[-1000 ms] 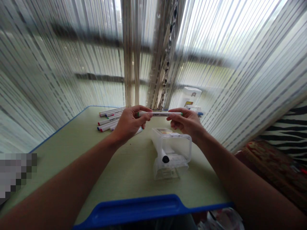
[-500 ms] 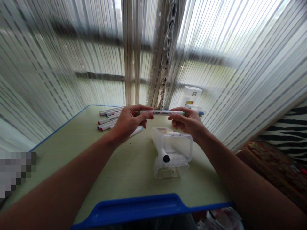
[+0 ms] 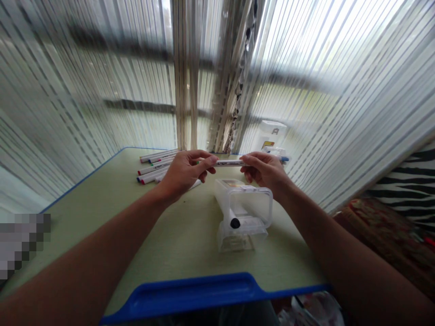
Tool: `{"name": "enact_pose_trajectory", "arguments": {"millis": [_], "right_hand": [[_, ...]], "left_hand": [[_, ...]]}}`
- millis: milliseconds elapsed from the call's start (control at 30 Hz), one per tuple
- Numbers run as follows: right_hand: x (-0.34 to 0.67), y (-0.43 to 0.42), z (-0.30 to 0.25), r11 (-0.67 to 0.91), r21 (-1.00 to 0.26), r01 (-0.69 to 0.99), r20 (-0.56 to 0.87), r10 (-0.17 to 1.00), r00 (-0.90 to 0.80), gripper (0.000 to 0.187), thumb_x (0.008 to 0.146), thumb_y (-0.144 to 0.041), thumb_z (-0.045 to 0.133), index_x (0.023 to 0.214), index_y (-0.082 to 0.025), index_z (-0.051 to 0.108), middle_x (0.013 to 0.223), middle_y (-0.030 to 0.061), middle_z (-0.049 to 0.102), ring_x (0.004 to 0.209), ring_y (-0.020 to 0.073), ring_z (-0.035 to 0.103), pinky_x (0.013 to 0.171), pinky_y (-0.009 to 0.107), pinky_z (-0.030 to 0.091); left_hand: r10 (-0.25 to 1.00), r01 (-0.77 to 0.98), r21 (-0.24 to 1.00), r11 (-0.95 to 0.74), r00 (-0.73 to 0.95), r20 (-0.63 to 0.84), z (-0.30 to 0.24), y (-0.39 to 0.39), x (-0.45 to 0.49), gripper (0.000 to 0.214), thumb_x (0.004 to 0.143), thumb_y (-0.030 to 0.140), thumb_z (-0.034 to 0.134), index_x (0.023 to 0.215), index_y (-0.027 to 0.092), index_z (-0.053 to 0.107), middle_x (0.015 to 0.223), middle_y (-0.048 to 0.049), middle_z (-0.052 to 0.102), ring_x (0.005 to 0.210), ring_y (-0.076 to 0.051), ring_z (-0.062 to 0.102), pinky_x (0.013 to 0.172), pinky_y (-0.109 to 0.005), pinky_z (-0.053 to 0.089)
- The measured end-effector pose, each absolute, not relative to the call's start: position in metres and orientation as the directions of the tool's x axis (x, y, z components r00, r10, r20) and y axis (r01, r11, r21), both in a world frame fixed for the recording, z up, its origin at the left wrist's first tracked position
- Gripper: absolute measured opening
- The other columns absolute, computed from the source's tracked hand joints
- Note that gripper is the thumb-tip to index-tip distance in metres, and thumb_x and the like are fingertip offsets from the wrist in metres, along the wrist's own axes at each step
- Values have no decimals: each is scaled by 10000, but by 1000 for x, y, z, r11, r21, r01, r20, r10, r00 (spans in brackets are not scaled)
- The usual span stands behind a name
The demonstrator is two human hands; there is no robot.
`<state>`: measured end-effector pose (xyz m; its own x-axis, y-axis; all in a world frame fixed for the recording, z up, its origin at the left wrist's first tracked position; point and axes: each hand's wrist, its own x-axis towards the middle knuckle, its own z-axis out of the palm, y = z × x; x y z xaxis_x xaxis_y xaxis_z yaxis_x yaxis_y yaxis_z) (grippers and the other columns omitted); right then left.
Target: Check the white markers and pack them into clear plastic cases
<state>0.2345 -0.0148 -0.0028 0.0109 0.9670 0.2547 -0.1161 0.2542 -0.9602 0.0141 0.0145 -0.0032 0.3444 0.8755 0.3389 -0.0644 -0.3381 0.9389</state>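
Note:
Between my two hands a white marker (image 3: 229, 163) with printing on its barrel is held level above the table. My left hand (image 3: 190, 171) pinches its left end, where a bit of green shows. The right end is pinched by my right hand (image 3: 264, 168), whose fingers cover the tip. Just below and nearer me, a clear plastic case (image 3: 222, 199) lies on its side with its open end toward me. Inside it rests one marker with a black end (image 3: 235, 223). Several white markers (image 3: 152, 170) with coloured ends lie in a loose pile beyond my left hand, partly hidden by it.
The pale green table (image 3: 163, 253) has a blue rim with a blue tray groove (image 3: 197, 290) at its front. Another clear case (image 3: 272, 133) stands at the far right by the striped curtain (image 3: 136, 90). A pixelated patch covers the left edge.
The fingers of my right hand now cover the marker's right green end, which showed before. Both hands stay in nearly the same place.

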Motion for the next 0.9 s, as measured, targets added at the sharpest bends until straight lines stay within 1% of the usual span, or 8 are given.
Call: {"name": "enact_pose_trajectory", "arguments": {"millis": [200,300,400,567,733,900], "right_hand": [[238,-13,-2,242,-958,-150,244,970,8,273,637,-362,896,766,-181,737,650,15,710,465,72,542,434,214,431],[239,-13,0,254,-954,-159,255,967,11,277,617,-341,907,787,-190,748,659,10,715,475,72,546,446,218,432],[239,-15,1,260,-951,-166,262,965,8,282,605,-320,912,794,-188,749,646,8,716,469,72,547,452,218,436],[237,-16,1,263,-950,-167,269,963,-15,309,594,-297,917,828,-184,750,645,9,723,454,72,548,448,218,445],[239,-16,1,265,-950,-167,272,962,-20,284,631,-280,892,861,-176,760,679,26,742,453,74,555,458,222,467],[241,-14,2,258,-948,-187,268,963,-28,245,686,-312,830,857,-149,767,705,54,761,438,84,579,433,219,475]], "left_hand": [[871,-162,940,-299,356,338,-4,18,11,393,692,398,856,964,129,768,754,-71,728,530,-88,571,537,-243,478],[863,-160,936,-313,364,351,-4,19,10,432,686,391,862,1017,130,768,719,-54,706,542,-94,569,556,-254,483],[860,-154,933,-325,363,359,-4,18,9,423,691,355,863,1032,125,766,670,-30,676,543,-92,562,558,-249,475],[855,-175,929,-326,366,368,-3,17,9,394,672,286,873,1015,123,766,683,-14,673,546,-83,556,560,-240,474],[863,-240,940,-245,389,324,0,16,9,319,702,259,842,975,114,764,734,-42,713,520,-78,563,545,-241,476],[865,-283,946,-160,421,273,3,16,10,248,788,227,738,997,93,739,763,-83,742,523,-92,594,549,-236,485]]}}
